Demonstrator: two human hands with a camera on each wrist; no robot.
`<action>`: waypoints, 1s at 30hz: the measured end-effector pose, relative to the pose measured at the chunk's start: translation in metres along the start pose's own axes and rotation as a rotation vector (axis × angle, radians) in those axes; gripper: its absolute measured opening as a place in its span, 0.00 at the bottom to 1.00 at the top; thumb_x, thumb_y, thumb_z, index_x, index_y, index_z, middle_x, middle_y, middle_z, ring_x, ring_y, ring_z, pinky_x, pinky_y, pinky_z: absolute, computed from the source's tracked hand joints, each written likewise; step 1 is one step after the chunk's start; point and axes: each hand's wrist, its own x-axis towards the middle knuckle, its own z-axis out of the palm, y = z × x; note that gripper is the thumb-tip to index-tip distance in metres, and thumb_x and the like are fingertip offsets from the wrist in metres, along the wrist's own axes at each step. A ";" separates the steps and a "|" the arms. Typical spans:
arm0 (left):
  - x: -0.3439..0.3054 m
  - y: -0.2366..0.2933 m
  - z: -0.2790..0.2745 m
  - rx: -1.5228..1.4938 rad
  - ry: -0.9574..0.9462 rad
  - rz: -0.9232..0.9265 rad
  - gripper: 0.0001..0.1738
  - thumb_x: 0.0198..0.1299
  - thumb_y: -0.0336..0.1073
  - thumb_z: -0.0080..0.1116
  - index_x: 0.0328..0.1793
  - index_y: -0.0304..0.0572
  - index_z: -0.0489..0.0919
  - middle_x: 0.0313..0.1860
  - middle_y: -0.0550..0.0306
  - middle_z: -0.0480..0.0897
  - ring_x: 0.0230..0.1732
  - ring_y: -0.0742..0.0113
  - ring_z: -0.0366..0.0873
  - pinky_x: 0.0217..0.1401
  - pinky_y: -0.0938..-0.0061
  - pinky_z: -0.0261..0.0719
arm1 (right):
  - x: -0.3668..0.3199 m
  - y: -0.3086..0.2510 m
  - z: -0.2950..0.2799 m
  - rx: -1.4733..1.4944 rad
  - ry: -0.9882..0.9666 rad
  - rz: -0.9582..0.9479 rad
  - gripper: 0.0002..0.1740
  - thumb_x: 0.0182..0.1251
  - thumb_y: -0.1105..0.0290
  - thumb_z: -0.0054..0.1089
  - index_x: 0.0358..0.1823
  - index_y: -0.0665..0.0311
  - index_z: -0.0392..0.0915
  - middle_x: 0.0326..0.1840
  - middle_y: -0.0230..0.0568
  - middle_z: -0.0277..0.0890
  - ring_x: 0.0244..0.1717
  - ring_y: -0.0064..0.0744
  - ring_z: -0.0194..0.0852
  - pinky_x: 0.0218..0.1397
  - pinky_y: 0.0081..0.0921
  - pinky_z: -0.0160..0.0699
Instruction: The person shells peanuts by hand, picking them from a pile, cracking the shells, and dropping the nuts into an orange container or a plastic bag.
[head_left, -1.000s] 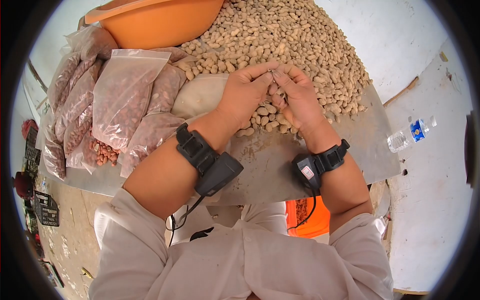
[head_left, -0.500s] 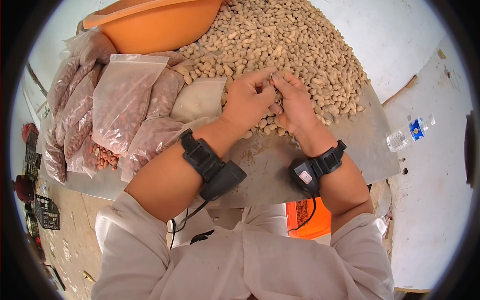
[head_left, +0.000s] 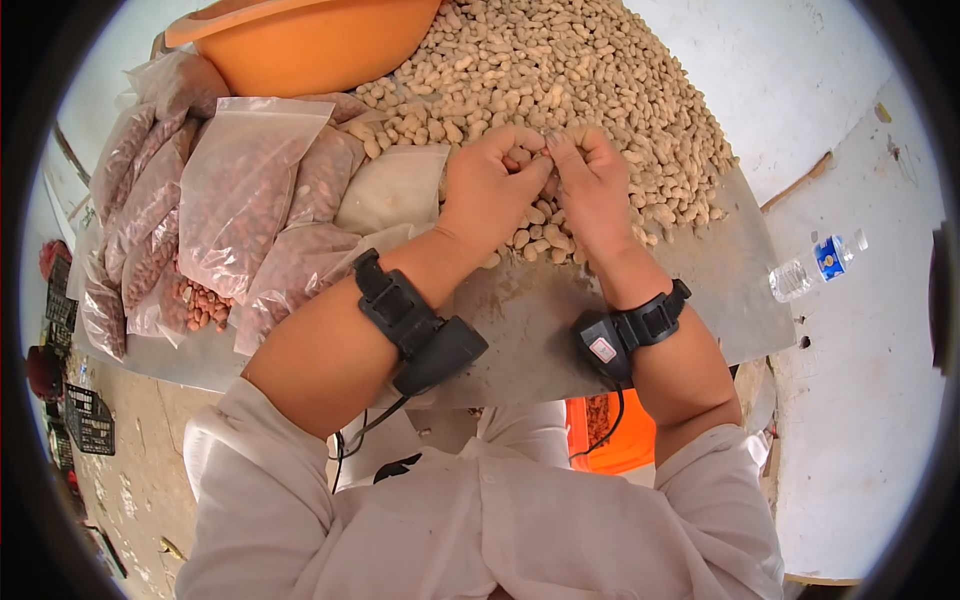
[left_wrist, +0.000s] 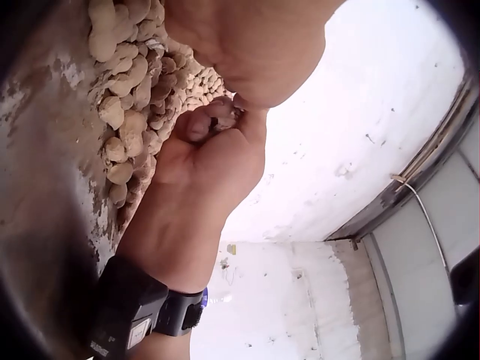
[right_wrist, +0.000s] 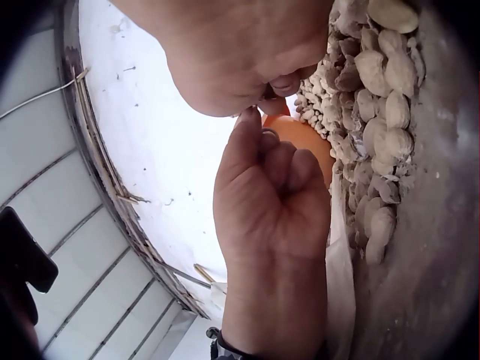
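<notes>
Left hand (head_left: 492, 190), right hand (head_left: 597, 195): fingers curled, held contents unclear; ahead, tan unshelled-peanut heap (head_left: 620, 105); leftward, clear plastic kernel bags (head_left: 240, 190); nearside, curved-edged grey metal tabletop (head_left: 525, 340).

Bright orange basin (head_left: 310, 48), tan peanuts (head_left: 590, 80), reddish-brown nuts in see-through bags (head_left: 245, 190), gray bench (head_left: 510, 320) with brown smudges, blue label (head_left: 830, 257), cream shirt (head_left: 430, 520), black wrist straps (head_left: 395, 308)

No text can be read. On the bottle (head_left: 793, 281), beside the right edge of the counter (head_left: 530, 345), a blue label (head_left: 831, 258) has marks too small to make out. Above the counter, the right wrist's black camera (head_left: 597, 345) carries a white sticker (head_left: 603, 349) with illegible print.
</notes>
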 end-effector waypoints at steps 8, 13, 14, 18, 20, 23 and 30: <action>0.003 0.003 -0.006 0.103 -0.038 0.033 0.07 0.54 0.30 0.60 0.36 0.35 0.76 0.23 0.63 0.79 0.25 0.82 0.74 0.26 0.86 0.71 | 0.000 0.001 -0.001 0.358 -0.056 0.211 0.07 0.66 0.67 0.51 0.32 0.63 0.70 0.24 0.34 0.71 0.21 0.21 0.67 0.22 0.16 0.68; 0.009 0.001 -0.007 -0.019 -0.031 0.028 0.06 0.54 0.30 0.59 0.35 0.37 0.76 0.23 0.62 0.78 0.20 0.83 0.70 0.23 0.87 0.67 | 0.002 0.002 0.001 0.742 0.018 0.459 0.07 0.67 0.67 0.49 0.37 0.63 0.69 0.30 0.39 0.71 0.27 0.25 0.70 0.25 0.17 0.73; 0.010 0.000 -0.007 -0.206 -0.022 -0.080 0.05 0.53 0.29 0.58 0.34 0.37 0.75 0.23 0.61 0.78 0.20 0.81 0.70 0.21 0.86 0.66 | 0.004 0.006 0.001 0.840 0.037 0.509 0.07 0.67 0.67 0.49 0.38 0.63 0.69 0.31 0.40 0.72 0.28 0.27 0.70 0.26 0.18 0.74; 0.015 0.003 -0.016 -0.793 0.033 -0.397 0.03 0.51 0.27 0.55 0.31 0.39 0.72 0.23 0.60 0.74 0.18 0.78 0.64 0.17 0.83 0.59 | 0.008 0.015 -0.008 1.100 0.004 0.607 0.07 0.66 0.70 0.49 0.41 0.64 0.69 0.36 0.44 0.73 0.31 0.32 0.72 0.29 0.22 0.78; 0.021 0.001 -0.023 -0.947 0.086 -0.471 0.02 0.52 0.27 0.53 0.31 0.39 0.71 0.24 0.59 0.72 0.17 0.78 0.60 0.17 0.84 0.56 | 0.010 0.013 -0.012 1.131 -0.038 0.570 0.07 0.65 0.71 0.49 0.42 0.64 0.69 0.38 0.45 0.74 0.32 0.34 0.73 0.30 0.23 0.79; 0.026 0.000 -0.031 -1.072 0.170 -0.524 0.03 0.53 0.27 0.50 0.33 0.36 0.72 0.24 0.58 0.71 0.17 0.77 0.57 0.18 0.85 0.55 | 0.013 0.007 -0.015 1.095 -0.008 0.512 0.07 0.63 0.75 0.51 0.41 0.67 0.72 0.37 0.46 0.75 0.28 0.31 0.72 0.30 0.22 0.79; 0.030 -0.004 -0.037 -1.164 0.248 -0.496 0.04 0.51 0.26 0.51 0.33 0.34 0.72 0.24 0.57 0.70 0.17 0.74 0.57 0.19 0.82 0.56 | 0.010 -0.017 -0.009 -0.216 -0.364 0.270 0.04 0.57 0.76 0.57 0.32 0.70 0.77 0.27 0.39 0.77 0.24 0.22 0.71 0.25 0.19 0.70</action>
